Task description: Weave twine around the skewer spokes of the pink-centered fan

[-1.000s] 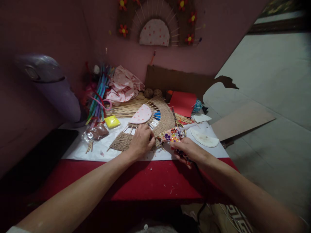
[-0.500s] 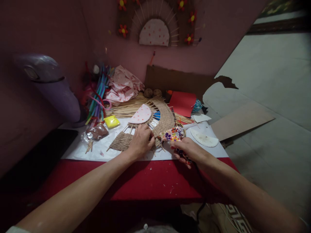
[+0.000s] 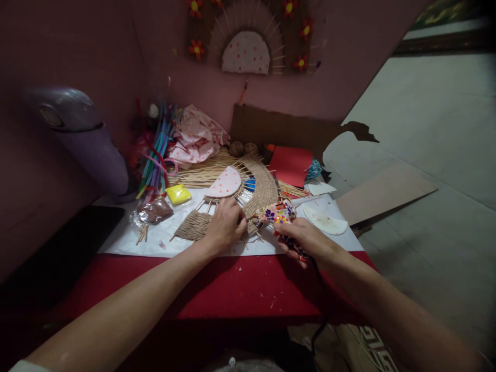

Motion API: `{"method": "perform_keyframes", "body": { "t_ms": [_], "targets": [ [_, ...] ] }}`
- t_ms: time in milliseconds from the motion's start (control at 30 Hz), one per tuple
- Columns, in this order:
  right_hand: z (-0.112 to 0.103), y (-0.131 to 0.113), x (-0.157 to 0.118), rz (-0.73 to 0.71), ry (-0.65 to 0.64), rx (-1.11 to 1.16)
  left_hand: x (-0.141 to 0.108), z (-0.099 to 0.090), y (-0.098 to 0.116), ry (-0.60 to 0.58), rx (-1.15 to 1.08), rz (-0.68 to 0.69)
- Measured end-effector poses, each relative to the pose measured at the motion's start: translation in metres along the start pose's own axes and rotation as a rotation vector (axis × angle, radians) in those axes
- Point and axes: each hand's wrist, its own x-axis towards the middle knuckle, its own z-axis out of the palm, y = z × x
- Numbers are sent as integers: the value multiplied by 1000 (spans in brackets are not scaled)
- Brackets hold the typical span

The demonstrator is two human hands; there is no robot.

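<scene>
On white paper [image 3: 124, 237] lies a half-round piece of woven brown twine [image 3: 265, 188] on thin wooden sticks, with a spotted pink-and-white half circle [image 3: 226, 182] at its inner edge. My left hand [image 3: 228, 219] is closed over the near part of the weave, its fingers curled; what exactly the fingertips pinch is hidden. A flower-patterned hot glue gun [image 3: 277, 212] is gripped in my right hand [image 3: 304, 236]. Its nozzle points left at the twine beside my left fingers. A pale glue stick [image 3: 304, 201] appears to project from its back, and a dark cord hangs below.
Behind lie a bundle of sticks [image 3: 194, 175], crumpled spotted cloth [image 3: 197, 137], twine balls [image 3: 243, 149] and red sheets [image 3: 291, 164]. Pipe cleaners [image 3: 157, 155], a yellow packet [image 3: 179, 194] and a brown packet [image 3: 155, 211] sit left. A white half circle [image 3: 325, 219] lies right.
My right hand and the glue gun have shifted very slightly, with the gun tilted a little differently. My left hand and the woven piece look unmoved.
</scene>
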Motion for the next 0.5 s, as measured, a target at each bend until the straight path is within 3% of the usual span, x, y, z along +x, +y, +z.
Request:
{"method": "perform_keyframes", "body": {
  "t_ms": [500],
  "targets": [
    [5,-2,3,31,-16,-96,0,1,-1,9,5,10]
  ]
}}
